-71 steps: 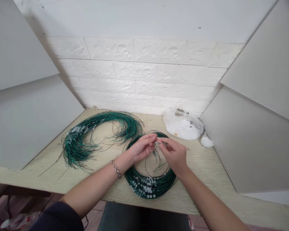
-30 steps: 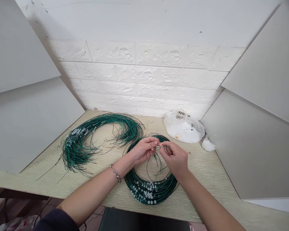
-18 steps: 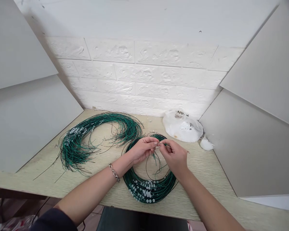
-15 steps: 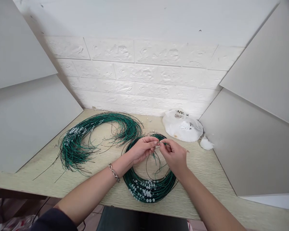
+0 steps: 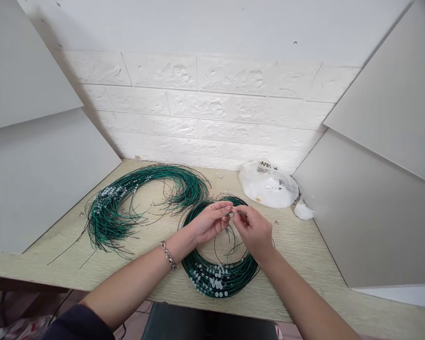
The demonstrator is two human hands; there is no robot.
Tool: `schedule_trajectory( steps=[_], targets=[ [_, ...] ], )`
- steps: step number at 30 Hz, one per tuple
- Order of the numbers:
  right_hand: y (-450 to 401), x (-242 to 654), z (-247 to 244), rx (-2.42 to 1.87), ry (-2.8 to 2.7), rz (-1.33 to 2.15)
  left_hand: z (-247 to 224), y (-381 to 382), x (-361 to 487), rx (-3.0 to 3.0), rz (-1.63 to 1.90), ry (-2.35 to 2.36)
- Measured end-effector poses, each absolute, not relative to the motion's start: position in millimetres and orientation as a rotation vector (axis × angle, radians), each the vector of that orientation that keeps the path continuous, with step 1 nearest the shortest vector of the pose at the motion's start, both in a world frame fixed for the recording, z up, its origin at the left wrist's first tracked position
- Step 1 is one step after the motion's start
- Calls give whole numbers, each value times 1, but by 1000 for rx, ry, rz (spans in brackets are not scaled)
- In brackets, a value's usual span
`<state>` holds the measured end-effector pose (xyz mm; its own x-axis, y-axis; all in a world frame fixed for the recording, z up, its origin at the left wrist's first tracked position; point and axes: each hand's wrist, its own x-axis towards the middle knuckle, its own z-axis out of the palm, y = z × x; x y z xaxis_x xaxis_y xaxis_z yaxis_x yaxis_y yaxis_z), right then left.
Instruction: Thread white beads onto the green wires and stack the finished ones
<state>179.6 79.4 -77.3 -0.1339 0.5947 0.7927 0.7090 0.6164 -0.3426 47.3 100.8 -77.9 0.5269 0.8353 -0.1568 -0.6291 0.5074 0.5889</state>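
Note:
Over the far part of a round coil of green and black wires (image 5: 217, 283), my two hands meet fingertip to fingertip. My left hand (image 5: 212, 221), with a chain bracelet at the wrist, pinches a thin wire between thumb and forefinger. The fingers of my right hand (image 5: 255, 229) are closed on wire just beside it. Small white round pieces sit on the near side of the coil. A second bundle of green and black wires (image 5: 108, 222), curved and with white pieces along it, lies to the left.
A clear plastic bag (image 5: 269, 189) with white contents stands at the back right, a small white lump (image 5: 303, 210) beside it. Grey panels flank the wooden table (image 5: 290, 278), and a white brick-patterned wall (image 5: 198, 108) rises behind.
My right hand has shifted slightly left, with its fingers closer to my left fingertips. My left hand has barely moved, and the wire bundles lie as before.

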Motion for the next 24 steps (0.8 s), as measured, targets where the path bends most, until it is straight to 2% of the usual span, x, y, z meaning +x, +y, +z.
schedule_trajectory(
  steps=[10,24],
  targets=[
    [78,179,-75,-1038,-1841,-111,-77,99,48,497,910,424],
    [75,182,-71,-962,-1754,339,-79,100,46,515,900,418]
  ],
)
